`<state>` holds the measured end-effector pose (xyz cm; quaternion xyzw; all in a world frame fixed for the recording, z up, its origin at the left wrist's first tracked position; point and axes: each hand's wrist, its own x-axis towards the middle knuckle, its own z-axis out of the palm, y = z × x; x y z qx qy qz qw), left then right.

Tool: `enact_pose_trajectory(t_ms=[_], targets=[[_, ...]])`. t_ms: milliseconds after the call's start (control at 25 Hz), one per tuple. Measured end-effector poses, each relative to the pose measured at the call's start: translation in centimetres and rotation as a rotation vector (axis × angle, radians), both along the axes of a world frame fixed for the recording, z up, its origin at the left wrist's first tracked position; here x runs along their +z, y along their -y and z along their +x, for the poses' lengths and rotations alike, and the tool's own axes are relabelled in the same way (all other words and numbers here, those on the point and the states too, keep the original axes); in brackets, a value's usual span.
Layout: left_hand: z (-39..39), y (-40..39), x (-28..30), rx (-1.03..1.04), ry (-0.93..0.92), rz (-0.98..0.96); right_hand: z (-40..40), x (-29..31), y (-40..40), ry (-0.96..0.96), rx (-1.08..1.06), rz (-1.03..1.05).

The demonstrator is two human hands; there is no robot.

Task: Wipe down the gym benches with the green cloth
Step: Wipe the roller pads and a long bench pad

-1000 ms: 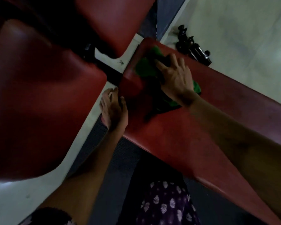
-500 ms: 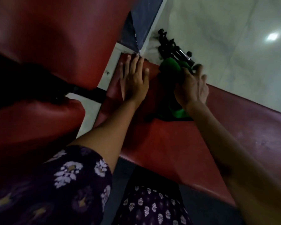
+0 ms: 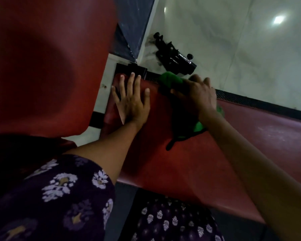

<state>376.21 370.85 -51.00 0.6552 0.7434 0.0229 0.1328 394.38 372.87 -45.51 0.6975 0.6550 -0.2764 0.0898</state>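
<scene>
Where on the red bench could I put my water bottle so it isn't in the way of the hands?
The bench pad is bare along its near edge and to the right of the right forearm. The far end is crowded: the left hand lies flat there, and beside it the right hand has its grip on the green cloth.

Gym, red padded benches [image 3: 181,162], pale tiled floor [image 3: 233,40]

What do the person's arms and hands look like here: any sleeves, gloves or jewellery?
Both hands are bare: no gloves, rings or watch show on the left hand or the right hand. The left arm wears a short dark purple sleeve with a pale floral print, ending above the elbow. The right forearm is uncovered as far as the frame shows.
</scene>
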Motion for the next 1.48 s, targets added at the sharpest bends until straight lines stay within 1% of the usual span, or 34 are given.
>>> enact_pose_trajectory(t_ms=[80, 160, 240, 280, 400, 440, 520, 600, 680, 720, 800, 880, 960, 1000, 1040, 1120, 1240, 1320, 1360, 1400, 1480], targets=[[0.0, -0.1, 0.2, 0.020, 0.004, 0.016, 4.6, 0.7, 1.7, 0.091, -0.040, -0.018], [0.3, 0.1, 0.3, 0.013, -0.011, 0.010, 7.7, 1.2, 2.6, 0.164, -0.158, -0.070], [0.6, -0.4, 0.5, -0.004, -0.049, -0.022, 7.3, 0.5, 1.9, 0.129, -0.252, -0.090], [0.8, -0.8, 0.7, 0.001, -0.067, -0.054, 6.2, 0.1, 1.3, 0.091, -0.246, -0.080], [2.6, -1.4, 1.3, 0.087, -0.055, -0.112, 4.9, -0.4, 0.9, -0.017, -0.126, -0.004], [3.7, -1.3, 1.5, 0.055, -0.039, -0.110, 5.9, -0.3, 1.5, -0.023, -0.101, 0.021], [7.2, -0.4, 1.9, -0.148, 0.047, -0.095, 10.1, -0.2, 3.5, 0.033, -0.114, 0.055], [11.9, 0.4, 2.2, -0.338, 0.164, -0.079, 14.3, 0.1, 5.4, 0.140, -0.248, 0.048], [16.2, 1.1, 2.0, -0.385, 0.219, -0.080, 15.8, -0.2, 5.5, 0.194, -0.442, 0.018], [17.7, 1.5, 1.7, -0.384, 0.193, -0.104, 15.4, -0.4, 5.1, 0.186, -0.458, 0.011], [19.0, 2.3, 0.6, -0.377, 0.094, -0.099, 15.2, -0.8, 4.8, 0.100, -0.365, 0.043], [19.6, 3.0, 0.1, -0.373, 0.075, -0.013, 18.0, -0.8, 5.8, 0.057, -0.295, 0.060], [19.9, 3.2, -0.3, -0.349, 0.083, 0.049, 23.1, -0.7, 7.6, 0.141, -0.338, 0.046], [20.1, 3.3, -0.2, -0.344, 0.084, 0.050, 25.3, -0.6, 8.6, 0.201, -0.405, 0.044], [20.2, 3.4, -0.2, -0.339, 0.077, 0.055, 26.3, -0.5, 9.2, 0.236, -0.472, 0.050], [20.2, 3.1, -0.3, -0.346, 0.055, 0.060, 25.1, -0.7, 8.6, 0.226, -0.489, 0.082], [20.4, 3.0, -0.4, -0.351, 0.024, 0.053, 22.5, -1.2, 7.7, 0.111, -0.333, 0.093], [20.7, 3.1, -0.3, -0.366, 0.004, 0.041, 24.7, -1.0, 8.4, 0.090, -0.231, 0.141], [20.8, 3.2, -0.1, -0.361, -0.002, 0.013, 26.9, -1.1, 9.3, 0.109, -0.236, 0.151], [20.9, 3.3, 0.2, -0.339, -0.001, -0.011, 29.2, -1.1, 10.2, 0.145, -0.297, 0.152], [22.4, 3.9, 0.9, -0.340, 0.047, -0.011, 32.1, -0.9, 11.4, 0.212, -0.515, 0.153]])
